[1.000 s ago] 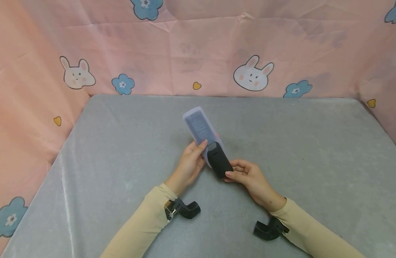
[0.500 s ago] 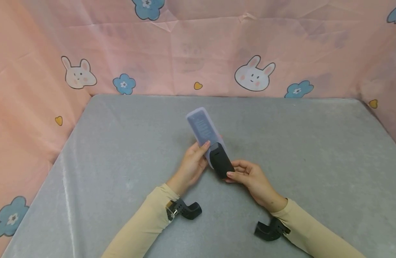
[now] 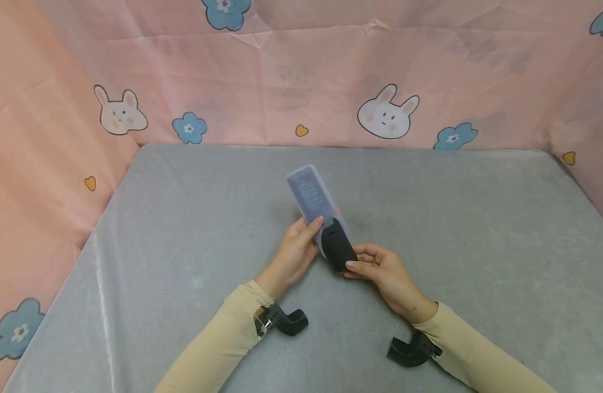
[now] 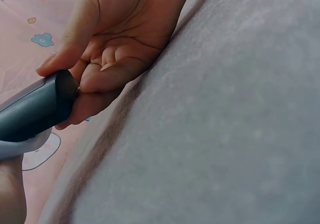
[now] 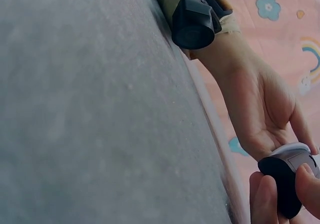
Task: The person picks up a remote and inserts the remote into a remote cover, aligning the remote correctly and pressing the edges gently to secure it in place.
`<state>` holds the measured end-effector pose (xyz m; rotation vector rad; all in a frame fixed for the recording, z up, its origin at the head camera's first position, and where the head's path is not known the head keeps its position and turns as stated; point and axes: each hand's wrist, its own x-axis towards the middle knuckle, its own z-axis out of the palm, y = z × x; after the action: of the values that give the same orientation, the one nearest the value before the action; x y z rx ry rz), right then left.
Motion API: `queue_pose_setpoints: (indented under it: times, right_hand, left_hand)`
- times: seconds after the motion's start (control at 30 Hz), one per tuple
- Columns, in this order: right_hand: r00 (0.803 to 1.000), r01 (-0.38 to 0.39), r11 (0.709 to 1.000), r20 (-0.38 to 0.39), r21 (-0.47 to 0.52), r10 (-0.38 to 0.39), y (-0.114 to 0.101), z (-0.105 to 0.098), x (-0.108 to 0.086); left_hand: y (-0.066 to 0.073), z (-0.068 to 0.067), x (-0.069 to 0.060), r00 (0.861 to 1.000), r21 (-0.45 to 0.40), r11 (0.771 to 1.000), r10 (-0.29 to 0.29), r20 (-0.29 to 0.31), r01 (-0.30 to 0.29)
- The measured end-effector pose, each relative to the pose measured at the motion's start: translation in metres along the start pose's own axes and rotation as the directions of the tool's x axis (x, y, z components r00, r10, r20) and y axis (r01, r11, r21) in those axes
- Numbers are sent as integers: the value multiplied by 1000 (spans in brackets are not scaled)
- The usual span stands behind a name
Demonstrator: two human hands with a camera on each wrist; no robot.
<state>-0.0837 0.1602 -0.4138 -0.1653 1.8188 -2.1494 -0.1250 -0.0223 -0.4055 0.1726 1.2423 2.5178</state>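
Observation:
A black remote control (image 3: 338,246) with a small notch is held above the table, its lower end bare. A translucent bluish sleeve (image 3: 312,191) covers the upper part, and a pale printed label shows through. The sleeve's lower end lies behind the remote. My left hand (image 3: 293,252) grips the sleeve and remote at mid-length, thumb on top, with its other fingers mostly hidden underneath. My right hand (image 3: 382,277) pinches the remote's bare lower end between thumb and fingers. In the left wrist view, the remote's dark rounded end (image 4: 37,107) meets the right hand's fingertips.
A grey cloth-covered table (image 3: 478,229) spreads beneath both hands. Behind it and on both sides hangs a pink curtain (image 3: 291,65) printed with rabbits, flowers and hearts. Black wrist cameras (image 3: 289,321) stick out from the sleeves of both arms.
The sleeve and remote have shifted slightly to the right, together with the left hand. Both hands keep their hold; the right hand has barely moved.

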Motion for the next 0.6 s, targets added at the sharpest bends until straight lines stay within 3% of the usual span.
queue_pose_setpoints:
  times: [0.6]
  right_hand:
    - [999, 39, 999, 5, 17, -39, 1, 0, -1]
  left_hand:
    - [-1, 0, -1, 999, 43, 999, -7, 49, 5]
